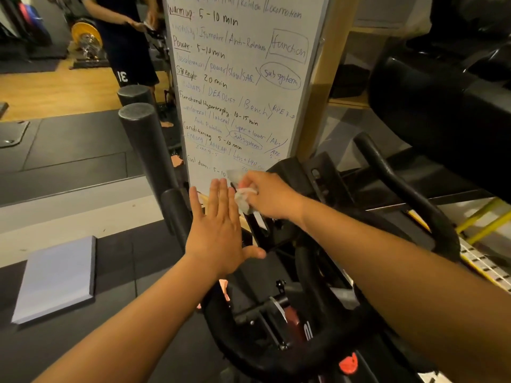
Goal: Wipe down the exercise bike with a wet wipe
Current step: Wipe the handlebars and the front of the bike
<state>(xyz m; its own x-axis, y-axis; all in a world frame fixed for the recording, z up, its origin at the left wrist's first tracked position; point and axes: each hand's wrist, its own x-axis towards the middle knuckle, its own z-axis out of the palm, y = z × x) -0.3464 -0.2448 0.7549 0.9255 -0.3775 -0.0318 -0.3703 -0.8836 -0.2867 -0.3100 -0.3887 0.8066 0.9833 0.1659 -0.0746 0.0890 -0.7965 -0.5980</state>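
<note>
We log one crumpled whitish wet wipe (244,197), pinched in our right hand (269,199) at the front end of the black exercise bike (412,194), whose long axis points away from us toward the whiteboard (243,78), our left hand (218,233) flat, fingers straight, just beside it.

— What's at twelve o'clock?
— A whiteboard (243,78) covered in handwritten workout notes, set against a wooden post (329,78) at one o'clock.
— And underfoot?
— A wooden floor (55,87) at ten o'clock, dark rubber mats (69,153) at nine, and a grey panel (55,277) lying flat at eight.
— Farther back?
— A yellow weight plate (84,31) and a person in dark shorts (124,51) at eleven. The light is dim and warm.
</note>
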